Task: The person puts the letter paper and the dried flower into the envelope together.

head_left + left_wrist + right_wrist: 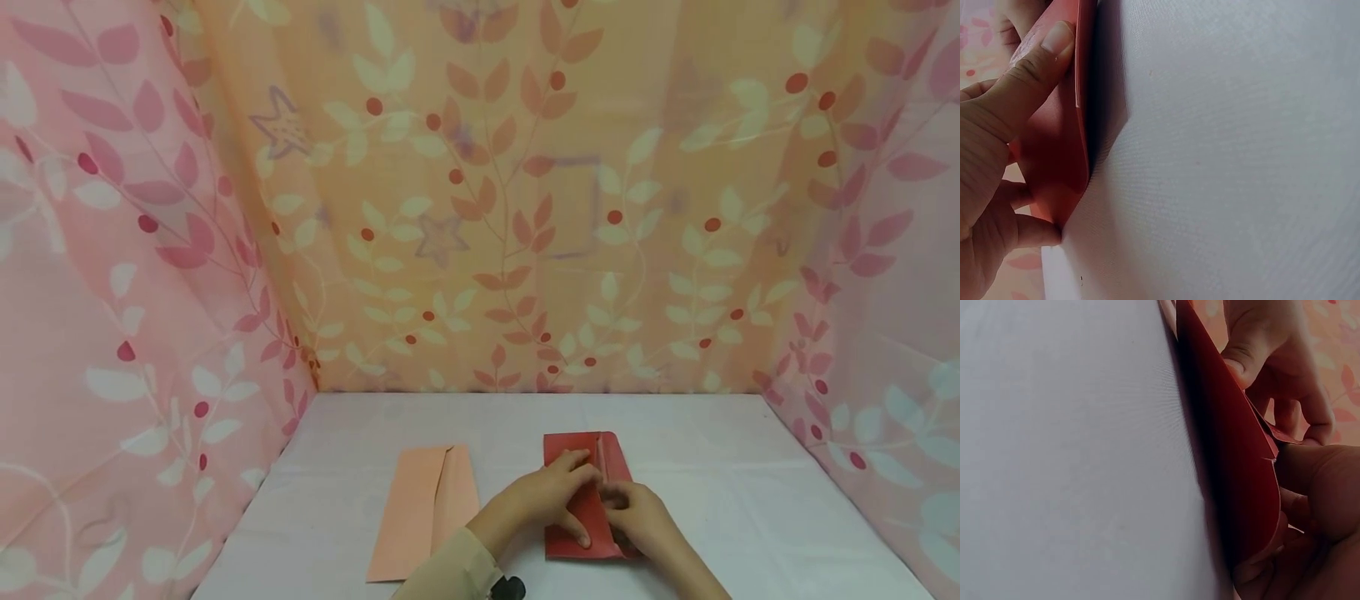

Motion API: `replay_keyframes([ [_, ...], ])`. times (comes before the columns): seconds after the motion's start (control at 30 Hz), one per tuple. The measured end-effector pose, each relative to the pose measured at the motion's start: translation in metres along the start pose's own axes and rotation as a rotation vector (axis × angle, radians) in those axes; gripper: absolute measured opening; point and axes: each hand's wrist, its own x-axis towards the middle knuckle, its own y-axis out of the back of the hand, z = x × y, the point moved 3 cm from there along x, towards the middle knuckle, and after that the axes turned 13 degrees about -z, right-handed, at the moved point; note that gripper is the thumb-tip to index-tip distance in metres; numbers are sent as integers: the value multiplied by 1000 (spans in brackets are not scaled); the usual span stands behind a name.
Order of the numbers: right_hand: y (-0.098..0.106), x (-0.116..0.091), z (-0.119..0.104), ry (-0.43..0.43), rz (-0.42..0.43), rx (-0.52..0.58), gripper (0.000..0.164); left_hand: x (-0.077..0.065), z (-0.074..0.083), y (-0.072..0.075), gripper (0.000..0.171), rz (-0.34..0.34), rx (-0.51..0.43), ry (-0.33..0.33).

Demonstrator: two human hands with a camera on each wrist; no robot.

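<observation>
A red envelope [596, 518] lies on the white table, its flap on the right side folded out. My left hand [546, 496] rests across its body, thumb and fingers spread and pressing on the paper. In the left wrist view the left thumb [1038, 62] lies near the envelope's raised edge. My right hand [647, 521] is at the opening beside the flap. The right wrist view shows the right thumb [1304, 467] at the opening and the other fingers curled behind the flap [1250, 519], pinching it. What lies inside the envelope is hidden.
A peach envelope [416, 508] lies to the left of the red one, its flap side facing up. The white table [720, 458] is bounded by a patterned cloth [480, 250] at the back and on both sides.
</observation>
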Motion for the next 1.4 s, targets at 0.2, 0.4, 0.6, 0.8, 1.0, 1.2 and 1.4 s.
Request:
replay_keyframes([
  [0.2, 6, -6, 2, -14, -10, -26, 38, 2, 2, -1, 81, -5, 11, -1],
  [0.4, 15, -15, 0, -33, 35, -125, 31, 5, 2, 0, 79, -9, 16, 7],
  [0.6, 23, -25, 1, -6, 40, -145, 35, 5, 3, 1, 81, -17, 16, 18],
  [0.8, 29, -26, 9, -1, 50, -177, 35, 5, 5, 1, 84, -24, 9, 18],
  [1.0, 32, -26, 13, 7, 77, -173, 37, 6, 4, 1, 84, -48, 31, 39],
  [1.2, 33, -26, 15, 14, 117, -203, 32, 6, 5, 3, 80, -56, 54, 54],
  [1.4, 34, -27, 20, 2, 106, -211, 33, 5, 9, 3, 83, -101, 60, 67],
])
